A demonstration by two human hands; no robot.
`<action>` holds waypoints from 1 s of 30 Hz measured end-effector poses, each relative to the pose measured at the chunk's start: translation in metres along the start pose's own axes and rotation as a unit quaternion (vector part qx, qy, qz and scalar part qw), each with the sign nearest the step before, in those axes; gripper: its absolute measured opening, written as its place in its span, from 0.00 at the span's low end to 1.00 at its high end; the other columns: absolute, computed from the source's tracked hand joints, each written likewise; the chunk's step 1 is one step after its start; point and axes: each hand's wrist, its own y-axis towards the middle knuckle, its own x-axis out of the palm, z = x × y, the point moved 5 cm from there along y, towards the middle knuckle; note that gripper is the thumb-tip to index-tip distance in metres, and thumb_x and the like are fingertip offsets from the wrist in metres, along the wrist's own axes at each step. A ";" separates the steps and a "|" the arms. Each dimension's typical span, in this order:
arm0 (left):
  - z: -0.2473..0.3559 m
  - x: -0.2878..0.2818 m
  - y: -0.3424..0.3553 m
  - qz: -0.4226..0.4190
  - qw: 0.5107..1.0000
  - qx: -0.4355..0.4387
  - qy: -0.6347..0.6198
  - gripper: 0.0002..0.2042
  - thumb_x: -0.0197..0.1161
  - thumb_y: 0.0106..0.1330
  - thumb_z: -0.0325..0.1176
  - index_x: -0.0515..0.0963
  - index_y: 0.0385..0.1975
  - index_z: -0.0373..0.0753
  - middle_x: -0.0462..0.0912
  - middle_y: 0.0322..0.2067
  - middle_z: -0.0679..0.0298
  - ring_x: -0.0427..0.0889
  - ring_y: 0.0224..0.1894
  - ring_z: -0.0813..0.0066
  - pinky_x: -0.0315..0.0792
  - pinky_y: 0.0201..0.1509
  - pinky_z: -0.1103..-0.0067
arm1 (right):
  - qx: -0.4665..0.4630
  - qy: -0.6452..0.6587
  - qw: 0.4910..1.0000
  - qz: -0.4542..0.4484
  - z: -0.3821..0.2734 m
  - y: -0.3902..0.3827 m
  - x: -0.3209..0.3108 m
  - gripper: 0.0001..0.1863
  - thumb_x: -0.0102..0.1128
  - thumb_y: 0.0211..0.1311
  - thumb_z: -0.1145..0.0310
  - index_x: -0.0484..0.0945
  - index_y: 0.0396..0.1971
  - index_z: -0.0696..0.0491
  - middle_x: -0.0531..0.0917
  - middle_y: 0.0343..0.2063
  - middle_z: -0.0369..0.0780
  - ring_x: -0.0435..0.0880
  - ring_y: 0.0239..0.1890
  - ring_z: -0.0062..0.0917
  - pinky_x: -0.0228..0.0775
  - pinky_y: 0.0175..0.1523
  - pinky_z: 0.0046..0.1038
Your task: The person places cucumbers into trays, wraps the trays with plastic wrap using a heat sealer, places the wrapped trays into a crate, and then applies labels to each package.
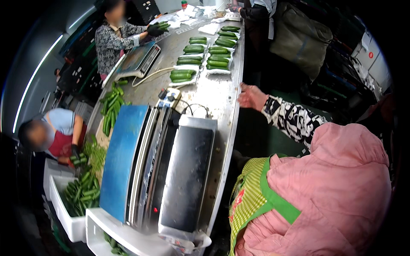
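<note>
My right hand (252, 97), below a black-and-white sleeve, is at the steel table's right edge (234, 111), fingers loosely bent and apart, holding nothing visible. My left hand is out of view. Beyond my hand, cucumber packs (218, 64) on white pads form two rows. Nearer me lie a machine with a long dark top (188, 175), a blue plate (117, 162) and a power strip (167, 98). Loose cucumbers (113, 106) and green trimmings (96, 155) line the left side. White bins (64, 205) at the lower left hold more cucumbers.
A co-worker (111, 47) in a patterned top holds cucumbers beside a scale (139, 62). Another co-worker (55, 132), at left, holds cucumbers in gloved hands. A third person (256, 19) stands at the far end. A large sack (299, 38) and dark crates (337, 89) occupy the upper right.
</note>
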 end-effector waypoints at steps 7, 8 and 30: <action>0.196 -0.084 0.158 0.210 0.966 0.133 -0.078 0.25 0.59 0.69 0.44 0.71 0.57 0.30 0.77 0.52 0.50 0.78 0.51 0.57 0.75 0.54 0.66 | -0.127 -0.026 0.960 0.248 -0.044 0.160 -0.081 0.26 0.50 0.68 0.41 0.59 0.20 0.44 0.54 0.09 0.28 0.56 0.08 0.20 0.49 0.15 0.24; 0.247 -0.079 0.162 0.214 0.959 0.148 -0.116 0.24 0.59 0.69 0.43 0.71 0.56 0.30 0.78 0.51 0.50 0.79 0.50 0.57 0.76 0.53 0.66 | -0.192 -0.177 0.925 0.276 -0.059 0.189 -0.146 0.26 0.50 0.68 0.40 0.63 0.21 0.47 0.59 0.09 0.31 0.61 0.09 0.22 0.53 0.15 0.27; 0.835 0.220 -0.044 -0.527 0.720 0.313 -0.325 0.32 0.53 0.70 0.49 0.66 0.58 0.21 0.72 0.54 0.35 0.70 0.57 0.38 0.63 0.64 0.62 | -0.019 -0.551 0.701 0.452 -0.108 0.204 -0.050 0.44 0.48 0.63 0.35 0.58 0.65 0.58 0.73 0.54 0.52 0.72 0.56 0.46 0.60 0.61 0.46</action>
